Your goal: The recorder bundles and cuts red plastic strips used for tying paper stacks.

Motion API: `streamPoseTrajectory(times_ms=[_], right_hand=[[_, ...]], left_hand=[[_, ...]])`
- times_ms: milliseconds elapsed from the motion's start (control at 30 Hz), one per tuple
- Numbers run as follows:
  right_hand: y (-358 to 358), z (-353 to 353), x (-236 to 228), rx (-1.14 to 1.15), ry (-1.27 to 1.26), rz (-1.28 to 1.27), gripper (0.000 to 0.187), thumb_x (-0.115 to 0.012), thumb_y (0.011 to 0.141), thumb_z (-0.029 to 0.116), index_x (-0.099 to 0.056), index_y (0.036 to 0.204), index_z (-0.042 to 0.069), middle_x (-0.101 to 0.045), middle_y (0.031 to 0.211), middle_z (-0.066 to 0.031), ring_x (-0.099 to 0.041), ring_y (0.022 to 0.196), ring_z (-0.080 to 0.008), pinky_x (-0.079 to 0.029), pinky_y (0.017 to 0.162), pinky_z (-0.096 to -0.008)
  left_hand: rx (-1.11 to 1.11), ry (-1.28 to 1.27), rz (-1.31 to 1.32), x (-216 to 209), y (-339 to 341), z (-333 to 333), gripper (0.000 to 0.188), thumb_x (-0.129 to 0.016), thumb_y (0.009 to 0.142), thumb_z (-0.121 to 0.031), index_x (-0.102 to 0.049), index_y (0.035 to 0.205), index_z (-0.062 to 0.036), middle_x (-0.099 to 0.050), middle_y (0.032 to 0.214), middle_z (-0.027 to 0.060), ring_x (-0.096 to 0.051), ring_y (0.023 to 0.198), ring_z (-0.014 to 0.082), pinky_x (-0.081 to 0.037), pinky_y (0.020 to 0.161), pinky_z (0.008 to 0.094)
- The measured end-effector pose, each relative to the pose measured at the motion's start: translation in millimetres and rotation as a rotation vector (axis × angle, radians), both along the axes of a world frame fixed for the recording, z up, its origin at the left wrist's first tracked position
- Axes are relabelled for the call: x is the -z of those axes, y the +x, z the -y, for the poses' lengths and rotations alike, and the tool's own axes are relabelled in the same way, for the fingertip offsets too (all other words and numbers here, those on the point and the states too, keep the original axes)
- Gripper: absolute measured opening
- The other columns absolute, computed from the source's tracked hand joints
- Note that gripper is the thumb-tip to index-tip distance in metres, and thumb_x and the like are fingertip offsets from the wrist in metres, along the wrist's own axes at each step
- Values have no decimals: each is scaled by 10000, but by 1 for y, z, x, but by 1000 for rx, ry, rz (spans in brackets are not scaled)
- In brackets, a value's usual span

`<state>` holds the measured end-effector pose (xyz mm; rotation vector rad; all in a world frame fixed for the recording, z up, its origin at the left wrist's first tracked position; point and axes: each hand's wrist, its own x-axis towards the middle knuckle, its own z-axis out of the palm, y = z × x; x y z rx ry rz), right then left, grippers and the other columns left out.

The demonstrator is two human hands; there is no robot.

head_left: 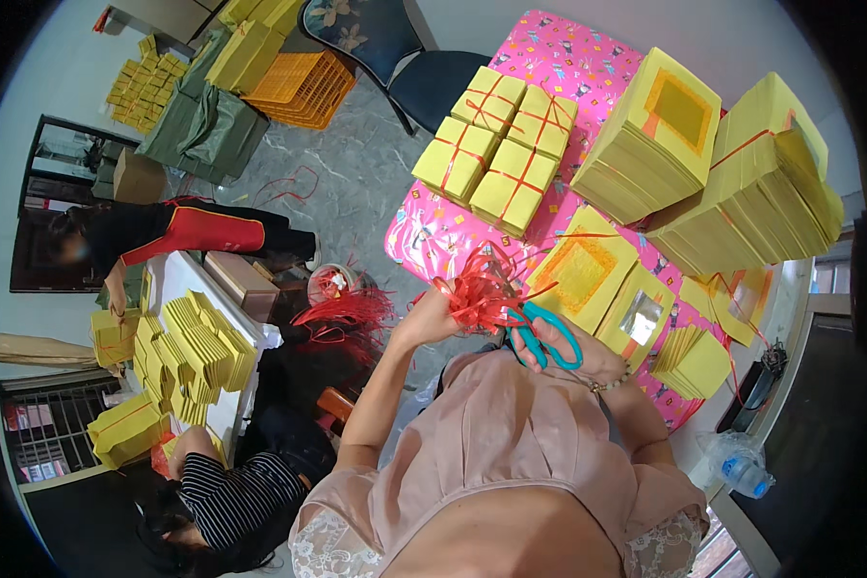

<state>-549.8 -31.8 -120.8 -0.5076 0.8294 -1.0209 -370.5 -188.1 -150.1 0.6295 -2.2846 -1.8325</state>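
Observation:
In front of my chest, my left hand (431, 320) is closed around a bunch of red plastic ribbon (484, 294), whose loose strands fan out to the right. My right hand (580, 349) grips teal-handled scissors (547, 337); their blades are hidden among the ribbon. Just beyond the hands, a yellow paper sheet with an orange-and-gold square (576, 273) lies on the pink patterned tablecloth (424, 241). Nearby is another yellow sheet with a silver square (639, 320). Farther off sit several yellow paper bundles tied with red ribbon (515, 178).
Tall yellow paper stacks (650, 140) stand at the table's right. A plastic bottle (747, 475) lies lower right. Red strands spill from a white bucket (332, 281). Two people work at a side table with folded yellow paper (197, 342). A chair (433, 82) and orange crate (303, 91) stand behind.

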Motion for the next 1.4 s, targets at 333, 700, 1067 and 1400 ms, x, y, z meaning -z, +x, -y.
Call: streamPoseTrajectory(times_ms=[333, 700, 1067, 1400], right_hand=[[1, -1, 3, 17, -62, 27, 415, -522, 908, 476, -534, 862, 64, -490, 672, 30, -470, 561, -33, -394, 518, -169], [-2, -4, 1, 12, -131, -22, 492, -458, 908, 546, -534, 915, 60, -499, 687, 19, -491, 593, -52, -417, 567, -191], [-2, -2, 3, -19, -77, 56, 487, -392, 938, 532, -525, 959, 64, -530, 730, -3, -508, 643, -74, -421, 592, -204], [-7, 4, -2, -2, 59, 155, 553, -381, 901, 615, -539, 901, 85, -530, 679, -15, -505, 589, -94, -397, 509, -213]], left_hand=[[-30, -15, 38, 7, 1, 1, 378, -714, 767, -106, -563, 1103, -19, -639, 991, 80, -600, 892, 152, -484, 761, 320], [-27, -195, -63, 27, 10, 3, 560, -736, 739, -88, -505, 1246, -33, -595, 1107, 71, -571, 1006, 171, -463, 844, 334], [-18, -77, -15, 23, 8, 3, 376, -696, 758, -70, -563, 1100, 10, -628, 982, 62, -586, 882, 131, -476, 768, 306], [58, -116, 110, 17, 12, 4, 329, -663, 773, -101, -564, 1078, -29, -639, 915, 132, -613, 844, 250, -464, 760, 348]])
